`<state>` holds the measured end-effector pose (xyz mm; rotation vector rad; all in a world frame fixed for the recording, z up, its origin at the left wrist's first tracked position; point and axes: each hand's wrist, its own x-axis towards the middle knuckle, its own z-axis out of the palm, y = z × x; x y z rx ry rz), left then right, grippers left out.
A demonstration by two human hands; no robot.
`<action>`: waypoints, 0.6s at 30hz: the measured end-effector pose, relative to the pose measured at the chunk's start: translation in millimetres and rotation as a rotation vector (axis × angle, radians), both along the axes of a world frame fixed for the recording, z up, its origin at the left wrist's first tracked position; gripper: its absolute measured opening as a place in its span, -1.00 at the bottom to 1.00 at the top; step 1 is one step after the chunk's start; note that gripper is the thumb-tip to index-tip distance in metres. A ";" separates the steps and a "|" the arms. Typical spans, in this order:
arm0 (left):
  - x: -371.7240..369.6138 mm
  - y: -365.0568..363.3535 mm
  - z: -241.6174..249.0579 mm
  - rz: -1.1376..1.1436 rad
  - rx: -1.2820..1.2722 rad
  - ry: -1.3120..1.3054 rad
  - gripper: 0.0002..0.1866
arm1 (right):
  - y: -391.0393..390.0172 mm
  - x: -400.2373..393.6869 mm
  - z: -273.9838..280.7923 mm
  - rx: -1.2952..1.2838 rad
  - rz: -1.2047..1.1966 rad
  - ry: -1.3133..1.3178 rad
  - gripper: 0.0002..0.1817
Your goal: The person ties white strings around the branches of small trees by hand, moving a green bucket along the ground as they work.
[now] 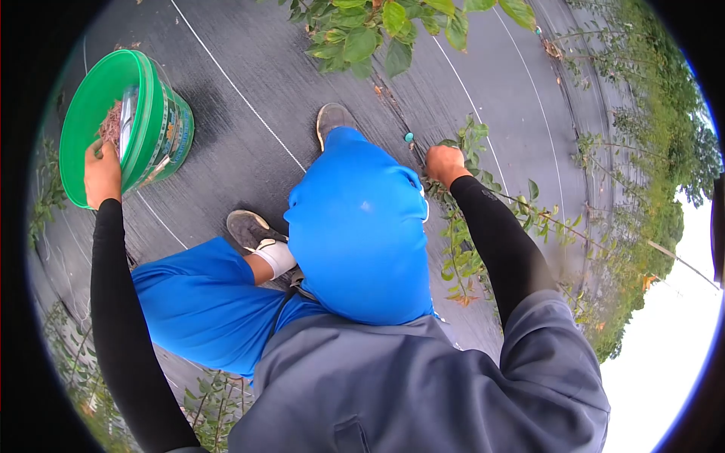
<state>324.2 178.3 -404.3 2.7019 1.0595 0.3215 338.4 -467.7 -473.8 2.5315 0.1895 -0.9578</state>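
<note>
My left hand [103,175] reaches over the near rim of a green bucket [179,136], its fingers curled beside reddish-brown loose material [112,123]. What those fingers hold, if anything, is hidden. A clear, shiny object [128,117] lies against the inner wall of the bucket. On the other side, my right hand [445,163] is closed in a fist beside a small leafy plant [472,143], low over the ground cover. Its fingertips are out of sight, so their contents cannot be made out.
Black ground cover [242,158] with white lines lies beneath my shoes [332,121]. Near my right hand is a small turquoise piece [409,137]. Leafy branches [370,34] hang at the top, and thin branches [551,223] cross by my right forearm. Plant rows stand at the right.
</note>
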 end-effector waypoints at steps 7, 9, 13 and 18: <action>-0.6 -4.1 3.8 0.012 0.005 0.013 -0.50 | 4.9 -7.9 11.8 0.346 0.020 -0.160 -0.73; -0.6 -5.9 3.8 0.013 0.009 0.008 -0.50 | 4.5 -10.4 4.2 0.450 0.006 -0.179 -0.72; -3.4 -3.6 3.1 -0.005 0.024 0.010 -0.51 | 10.3 -19.8 -18.4 1.076 -0.381 -0.071 -0.74; -3.1 -7.8 5.3 -0.062 0.007 -0.022 -0.53 | 44.9 -67.0 -21.1 1.126 -1.430 0.375 -0.76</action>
